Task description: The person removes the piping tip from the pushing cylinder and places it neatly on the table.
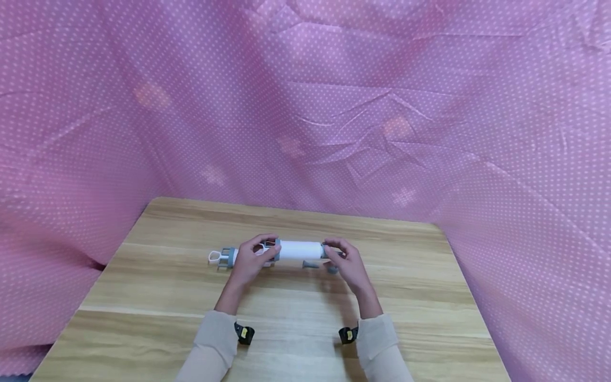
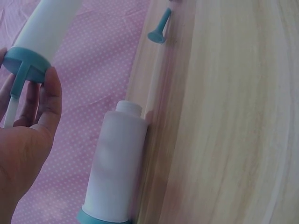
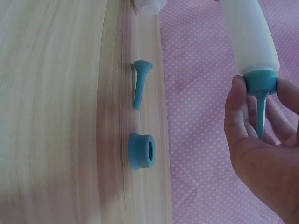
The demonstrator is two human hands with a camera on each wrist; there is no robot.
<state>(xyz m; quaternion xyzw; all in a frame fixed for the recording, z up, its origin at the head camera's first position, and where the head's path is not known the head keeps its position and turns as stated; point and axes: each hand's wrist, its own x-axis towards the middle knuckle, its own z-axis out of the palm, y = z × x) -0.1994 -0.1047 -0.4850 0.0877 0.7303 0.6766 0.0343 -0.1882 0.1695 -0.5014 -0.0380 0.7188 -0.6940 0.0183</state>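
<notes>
A white tube (image 1: 300,250) shaped like a large syringe is held level above the table between both hands. My left hand (image 1: 247,262) grips its teal collar (image 2: 28,63), where a plunger rod (image 2: 19,86) comes out. At the other end my right hand (image 1: 350,268) pinches the teal cap (image 3: 260,82), from which a narrow teal nozzle (image 3: 260,114) points away. A second white tube (image 2: 117,163) lies on the table beneath the left hand. It has a bare threaded neck (image 2: 129,108) and a white ring handle (image 1: 215,257).
A loose teal nozzle (image 3: 140,86) and a teal screw cap (image 3: 142,151) lie on the wooden table (image 1: 286,307) below the held tube. Pink dotted cloth (image 1: 305,132) hangs behind the table and at its sides.
</notes>
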